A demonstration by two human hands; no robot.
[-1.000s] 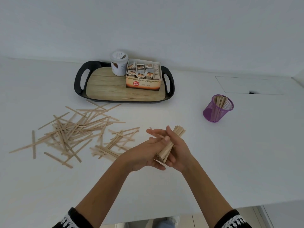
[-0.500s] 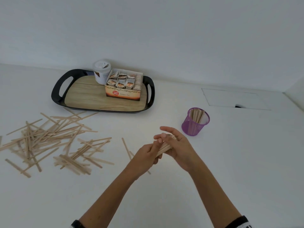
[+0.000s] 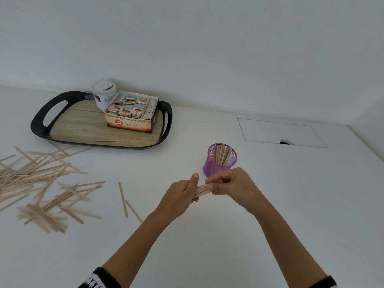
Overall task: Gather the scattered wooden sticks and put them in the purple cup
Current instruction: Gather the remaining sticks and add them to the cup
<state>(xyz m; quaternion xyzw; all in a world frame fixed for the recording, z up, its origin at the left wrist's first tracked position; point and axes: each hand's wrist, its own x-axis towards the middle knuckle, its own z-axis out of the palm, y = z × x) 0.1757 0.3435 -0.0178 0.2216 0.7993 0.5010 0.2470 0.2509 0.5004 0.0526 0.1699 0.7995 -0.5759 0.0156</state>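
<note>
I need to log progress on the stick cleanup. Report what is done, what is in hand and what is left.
Done: some sticks already stand in the purple cup. In hand: the left hand and right hand hold a bundle of sticks between them, just in front of the cup. Left: most of the job. A large scattered pile lies on the table, two loose sticks lie nearer the hands, and one stick lies on the tray.

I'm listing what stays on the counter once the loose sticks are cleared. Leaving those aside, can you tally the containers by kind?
Purple mesh cup, already holding some sticks: 1
Black-rimmed tray with handles: 1
Open box of tea bags, on the tray: 1
White lidded tub, on the tray behind the box: 1
Total: 4
</note>
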